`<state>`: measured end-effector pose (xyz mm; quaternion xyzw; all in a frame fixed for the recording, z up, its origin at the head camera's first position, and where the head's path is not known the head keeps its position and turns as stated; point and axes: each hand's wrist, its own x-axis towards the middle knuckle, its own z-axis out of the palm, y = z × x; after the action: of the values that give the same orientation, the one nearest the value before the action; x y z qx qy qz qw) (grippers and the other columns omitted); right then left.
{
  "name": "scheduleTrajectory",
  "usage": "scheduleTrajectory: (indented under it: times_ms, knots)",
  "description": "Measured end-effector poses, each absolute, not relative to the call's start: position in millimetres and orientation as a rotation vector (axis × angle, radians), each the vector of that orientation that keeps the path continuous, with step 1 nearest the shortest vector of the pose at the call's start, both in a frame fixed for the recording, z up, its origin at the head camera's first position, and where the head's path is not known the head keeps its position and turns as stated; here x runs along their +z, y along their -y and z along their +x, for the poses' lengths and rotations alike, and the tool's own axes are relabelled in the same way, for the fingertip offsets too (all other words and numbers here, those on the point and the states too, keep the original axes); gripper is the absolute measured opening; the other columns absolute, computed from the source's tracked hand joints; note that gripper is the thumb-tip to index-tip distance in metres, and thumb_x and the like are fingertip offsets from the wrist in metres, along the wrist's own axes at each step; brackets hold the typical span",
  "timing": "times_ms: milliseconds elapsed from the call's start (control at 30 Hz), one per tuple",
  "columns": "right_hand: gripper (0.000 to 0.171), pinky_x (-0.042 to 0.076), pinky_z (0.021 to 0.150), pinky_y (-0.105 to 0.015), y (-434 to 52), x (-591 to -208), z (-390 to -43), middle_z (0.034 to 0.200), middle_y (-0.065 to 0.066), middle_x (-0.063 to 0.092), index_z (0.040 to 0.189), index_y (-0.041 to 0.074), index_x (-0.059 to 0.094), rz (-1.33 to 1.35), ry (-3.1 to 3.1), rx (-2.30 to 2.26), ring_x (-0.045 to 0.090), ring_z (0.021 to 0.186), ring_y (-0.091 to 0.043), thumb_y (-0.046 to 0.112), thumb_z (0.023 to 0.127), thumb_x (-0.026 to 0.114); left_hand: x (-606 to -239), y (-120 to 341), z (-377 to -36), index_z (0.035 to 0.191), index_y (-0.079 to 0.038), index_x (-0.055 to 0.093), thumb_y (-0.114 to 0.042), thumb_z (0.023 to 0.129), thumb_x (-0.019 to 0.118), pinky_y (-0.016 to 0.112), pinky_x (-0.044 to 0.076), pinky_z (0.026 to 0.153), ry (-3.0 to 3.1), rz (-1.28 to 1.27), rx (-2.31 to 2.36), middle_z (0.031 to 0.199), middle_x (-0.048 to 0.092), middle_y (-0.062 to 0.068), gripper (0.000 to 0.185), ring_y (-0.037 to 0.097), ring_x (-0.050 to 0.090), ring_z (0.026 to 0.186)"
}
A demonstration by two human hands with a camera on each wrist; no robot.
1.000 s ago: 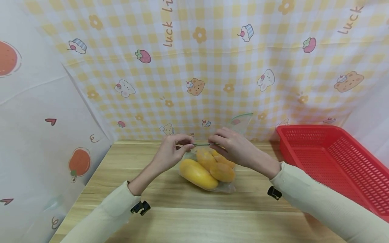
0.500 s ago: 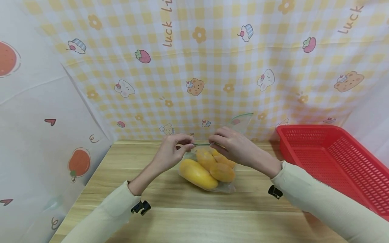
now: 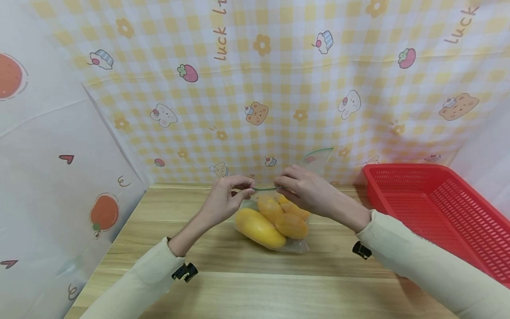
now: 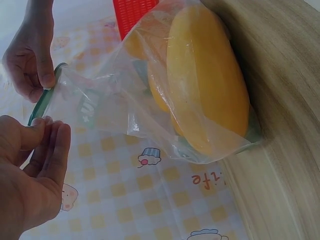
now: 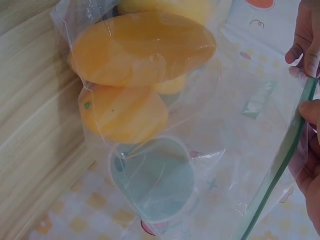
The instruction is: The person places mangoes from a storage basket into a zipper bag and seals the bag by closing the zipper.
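Note:
A clear zip bag with a green zip strip sits on the wooden table. Inside are a long yellow fruit, several orange fruits, one of them round, and a pale green, rounded cup-like thing. My left hand pinches the strip near its left end between thumb and fingers. Just right of it, my right hand pinches the same strip, a short stretch of green showing between them. Beyond the right hand, the bag's free corner stands up.
A red plastic basket with perforated sides stands at the right of the table. Behind hangs a yellow checked cloth, close to the table's back edge. A white printed cloth covers the left side.
My right hand has slid very slightly to the right along the zip strip. The left hand and the fruit in the bag stay where they were.

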<state>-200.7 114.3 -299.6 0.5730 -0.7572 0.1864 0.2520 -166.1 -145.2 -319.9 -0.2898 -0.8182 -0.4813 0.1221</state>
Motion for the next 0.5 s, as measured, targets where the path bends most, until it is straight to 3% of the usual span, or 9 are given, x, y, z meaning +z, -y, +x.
scheduleTrajectory:
  times_ms: [133,367,500]
  knots:
    - [0.018,0.051,0.069,-0.032,-115.1,-299.5,-200.9,0.096,-0.003,0.063,0.105,0.003,0.069,1.56,2.055,0.507,0.056,0.084,-0.019,0.0,0.089,0.077,-319.3,144.9,-166.2,0.097,-0.003,0.073,0.001,0.095,0.07,0.028,0.061,0.069,2.387,-0.848,-1.415,0.096,0.073,0.005,0.005,0.03,0.072,0.081]
    - [0.017,0.05,0.067,-0.031,-115.5,-299.6,-201.5,0.096,-0.003,0.063,0.104,0.003,0.069,1.556,2.05,0.51,0.055,0.082,-0.019,0.0,0.089,0.077,-319.9,144.8,-166.6,0.096,-0.004,0.073,0.0,0.095,0.07,0.031,0.062,0.068,2.385,-0.848,-1.397,0.097,0.073,0.004,0.005,0.017,0.071,0.08]
    - [0.017,0.05,0.065,-0.03,-115.7,-299.4,-201.2,0.095,-0.003,0.062,0.104,0.003,0.069,1.553,2.056,0.515,0.054,0.082,-0.018,0.0,0.089,0.077,-320.6,144.8,-166.6,0.095,-0.005,0.073,0.0,0.095,0.07,0.034,0.062,0.067,2.374,-0.856,-1.396,0.097,0.073,0.004,0.006,0.023,0.071,0.079]
